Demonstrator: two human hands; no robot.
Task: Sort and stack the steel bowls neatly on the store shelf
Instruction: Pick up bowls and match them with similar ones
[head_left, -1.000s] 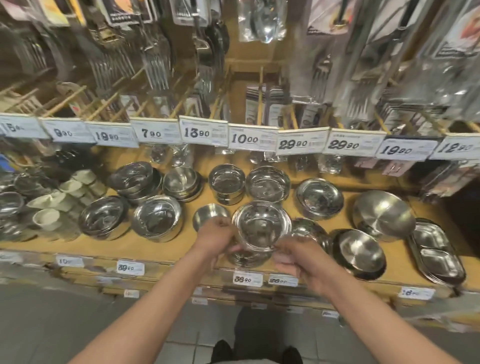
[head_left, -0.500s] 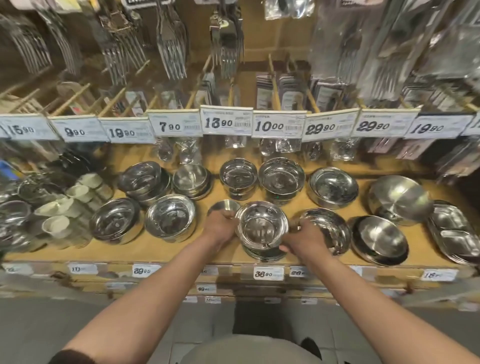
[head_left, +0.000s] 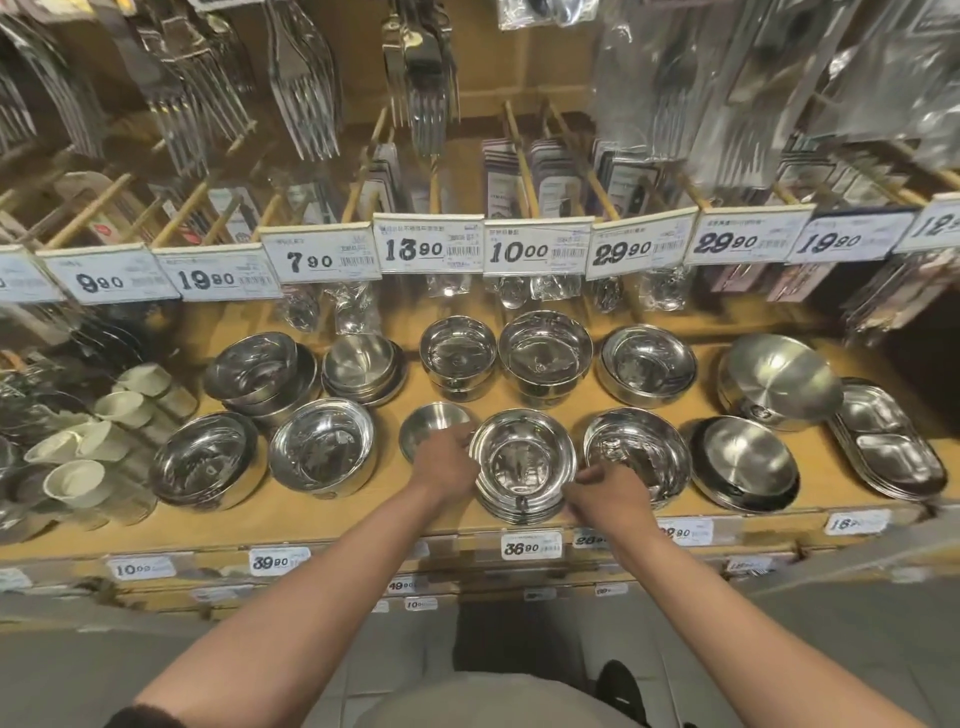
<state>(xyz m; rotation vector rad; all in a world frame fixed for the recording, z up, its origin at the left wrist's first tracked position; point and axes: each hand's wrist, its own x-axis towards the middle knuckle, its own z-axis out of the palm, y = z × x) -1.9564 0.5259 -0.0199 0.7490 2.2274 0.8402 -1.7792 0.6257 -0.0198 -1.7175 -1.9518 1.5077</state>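
A shiny steel bowl (head_left: 522, 457) sits on top of a short stack of like bowls at the front middle of the wooden shelf (head_left: 322, 519). My left hand (head_left: 448, 460) grips the bowl's left rim. My right hand (head_left: 605, 488) holds the right side of the stack, fingers curled at its lower edge. A small matte bowl (head_left: 428, 423) lies just behind my left hand. Another shiny bowl (head_left: 639, 449) stands right of the stack, partly hidden by my right hand.
More steel bowls stand in two rows: stacks at the back (head_left: 545, 348) and singles at the front left (head_left: 322, 444). Divided steel trays (head_left: 888, 447) lie far right, white cups (head_left: 78, 478) far left. Price tags (head_left: 428, 243) and hanging forks overhang the shelf.
The bowl held up in both hands has come down onto the stack on the shelf. Both hands stay at its sides.
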